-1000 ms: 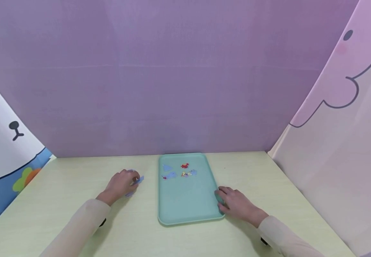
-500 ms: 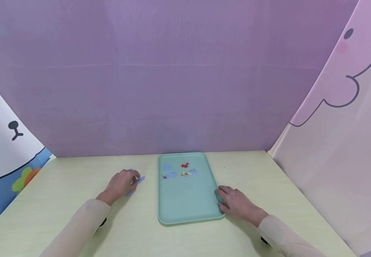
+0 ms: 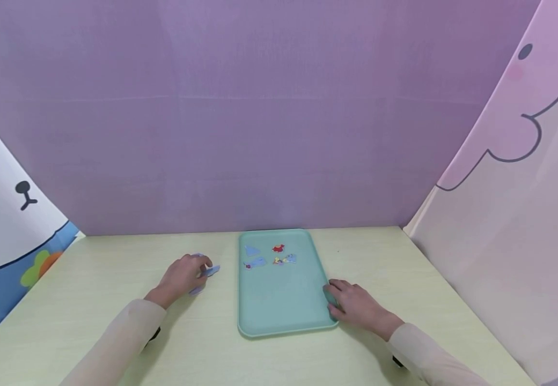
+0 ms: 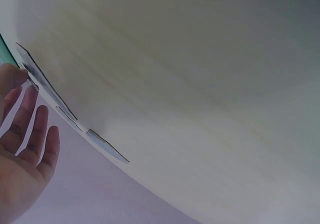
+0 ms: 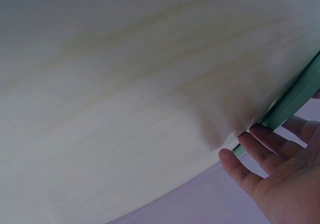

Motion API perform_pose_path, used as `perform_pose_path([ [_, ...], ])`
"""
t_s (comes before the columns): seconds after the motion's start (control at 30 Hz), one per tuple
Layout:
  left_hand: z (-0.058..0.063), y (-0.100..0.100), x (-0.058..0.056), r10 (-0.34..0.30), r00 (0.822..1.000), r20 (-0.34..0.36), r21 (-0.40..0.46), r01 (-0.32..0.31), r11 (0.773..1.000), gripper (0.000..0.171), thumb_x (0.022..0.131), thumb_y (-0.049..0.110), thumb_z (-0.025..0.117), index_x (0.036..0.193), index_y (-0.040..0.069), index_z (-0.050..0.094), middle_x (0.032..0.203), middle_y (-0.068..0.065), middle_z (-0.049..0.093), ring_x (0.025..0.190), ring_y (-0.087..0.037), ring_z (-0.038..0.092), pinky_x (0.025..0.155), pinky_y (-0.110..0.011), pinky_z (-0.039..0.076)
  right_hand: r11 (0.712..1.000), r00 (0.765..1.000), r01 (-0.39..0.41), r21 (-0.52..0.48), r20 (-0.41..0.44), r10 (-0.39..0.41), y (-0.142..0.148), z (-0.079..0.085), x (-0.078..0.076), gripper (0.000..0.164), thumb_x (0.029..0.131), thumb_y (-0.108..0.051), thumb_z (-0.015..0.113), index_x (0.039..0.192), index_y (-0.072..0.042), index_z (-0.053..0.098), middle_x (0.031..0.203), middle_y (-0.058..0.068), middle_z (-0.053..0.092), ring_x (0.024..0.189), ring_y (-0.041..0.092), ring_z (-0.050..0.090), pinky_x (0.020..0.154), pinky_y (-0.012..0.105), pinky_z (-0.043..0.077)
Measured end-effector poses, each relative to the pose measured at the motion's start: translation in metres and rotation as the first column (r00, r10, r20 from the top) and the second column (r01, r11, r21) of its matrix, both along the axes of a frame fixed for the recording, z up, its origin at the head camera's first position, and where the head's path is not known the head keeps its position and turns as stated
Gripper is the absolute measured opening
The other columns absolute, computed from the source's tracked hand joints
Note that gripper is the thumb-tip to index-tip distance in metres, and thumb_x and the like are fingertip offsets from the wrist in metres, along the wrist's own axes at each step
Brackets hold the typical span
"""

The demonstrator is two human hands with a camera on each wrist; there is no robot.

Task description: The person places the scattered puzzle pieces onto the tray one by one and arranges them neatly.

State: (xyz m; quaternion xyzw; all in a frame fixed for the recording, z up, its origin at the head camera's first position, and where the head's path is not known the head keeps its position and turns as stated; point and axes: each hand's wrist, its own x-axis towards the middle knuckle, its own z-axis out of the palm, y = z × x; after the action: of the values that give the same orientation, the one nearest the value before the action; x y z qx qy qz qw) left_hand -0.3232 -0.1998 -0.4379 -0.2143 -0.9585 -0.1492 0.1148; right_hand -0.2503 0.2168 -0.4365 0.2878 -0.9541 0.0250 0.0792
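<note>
My left hand [image 3: 182,276] pinches a flat light-blue puzzle piece [image 3: 211,271] between thumb and index finger, left of the green tray [image 3: 284,311]. Seen from the left wrist, the other fingers [image 4: 50,151] spread loosely. Further puzzle pieces [image 4: 107,146] lie on the table by this hand, partly hidden under it in the head view. My right hand [image 3: 353,305] rests at the tray's right rim near the front corner, its fingertips [image 5: 243,138] right at the edge. Inside the tray, toward the back, lie a blue piece [image 3: 252,250], a red piece [image 3: 278,248] and several other picture pieces [image 3: 256,262].
The pale wooden table [image 3: 202,338] extends around the tray. A purple cloth wall [image 3: 279,134] stands behind it, with printed cloth panels [image 3: 511,225] on both sides.
The puzzle piece in my left hand has shifted slightly to the right, with more of it showing past the fingertips. My right hand and the tray stay in place.
</note>
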Motion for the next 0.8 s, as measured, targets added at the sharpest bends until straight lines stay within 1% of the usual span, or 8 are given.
perform_pose_path([
  [0.2, 0.002, 0.001, 0.004, -0.012, 0.999, -0.044, 0.007, 0.012, 1.000, 0.021, 0.073, 0.006, 0.070, 0.094, 0.009, 0.067, 0.081, 0.001, 0.067, 0.072, -0.016, 0.058, 0.056, -0.027, 0.045, 1.000, 1.000, -0.001, -0.004, -0.002, 0.001, 0.000, 0.000, 0.000, 0.041, 0.087, -0.026, 0.057, 0.120, -0.002, 0.055, 0.122, 0.019, 0.055, 0.112, 0.033, 0.053, 0.082, 0.048, 0.048],
  [0.4, 0.004, 0.002, 0.007, -0.033, 0.996, -0.087, 0.019, 0.035, 0.999, 0.022, 0.072, 0.007, 0.072, 0.094, 0.009, 0.067, 0.084, 0.001, 0.067, 0.075, -0.017, 0.059, 0.059, -0.028, 0.047, 1.000, 1.000, -0.005, -0.003, -0.011, 0.005, 0.001, -0.001, 0.000, 0.041, 0.087, -0.026, 0.057, 0.120, -0.002, 0.055, 0.122, 0.018, 0.055, 0.112, 0.032, 0.053, 0.082, 0.047, 0.048],
  [0.6, 0.008, 0.007, 0.010, -0.088, 0.982, -0.169, 0.001, 0.090, 0.996, 0.021, 0.070, 0.008, 0.075, 0.090, 0.010, 0.068, 0.081, 0.002, 0.066, 0.074, -0.018, 0.060, 0.062, -0.031, 0.049, 1.000, 1.000, -0.002, -0.005, -0.009, 0.002, 0.000, -0.001, 0.000, 0.041, 0.087, -0.026, 0.057, 0.120, -0.003, 0.055, 0.122, 0.018, 0.054, 0.113, 0.032, 0.053, 0.083, 0.047, 0.048],
  [0.73, 0.008, 0.014, 0.013, -0.117, 0.972, -0.206, -0.009, 0.118, 0.993, 0.021, 0.069, 0.008, 0.075, 0.089, 0.011, 0.068, 0.082, 0.002, 0.066, 0.076, -0.019, 0.061, 0.065, -0.034, 0.051, 1.000, 1.000, -0.002, -0.010, -0.008, 0.002, 0.000, 0.000, 0.000, 0.040, 0.087, -0.026, 0.057, 0.120, -0.003, 0.055, 0.122, 0.018, 0.055, 0.112, 0.033, 0.053, 0.083, 0.047, 0.048],
  [0.8, 0.007, 0.018, 0.014, -0.141, 0.964, -0.224, -0.012, 0.142, 0.990, 0.020, 0.070, 0.008, 0.075, 0.089, 0.011, 0.068, 0.082, 0.002, 0.067, 0.077, -0.019, 0.061, 0.067, -0.034, 0.051, 1.000, 1.000, 0.001, -0.012, -0.004, -0.001, 0.000, -0.001, 0.000, 0.040, 0.087, -0.026, 0.057, 0.120, -0.003, 0.055, 0.122, 0.018, 0.054, 0.113, 0.033, 0.053, 0.083, 0.047, 0.048],
])
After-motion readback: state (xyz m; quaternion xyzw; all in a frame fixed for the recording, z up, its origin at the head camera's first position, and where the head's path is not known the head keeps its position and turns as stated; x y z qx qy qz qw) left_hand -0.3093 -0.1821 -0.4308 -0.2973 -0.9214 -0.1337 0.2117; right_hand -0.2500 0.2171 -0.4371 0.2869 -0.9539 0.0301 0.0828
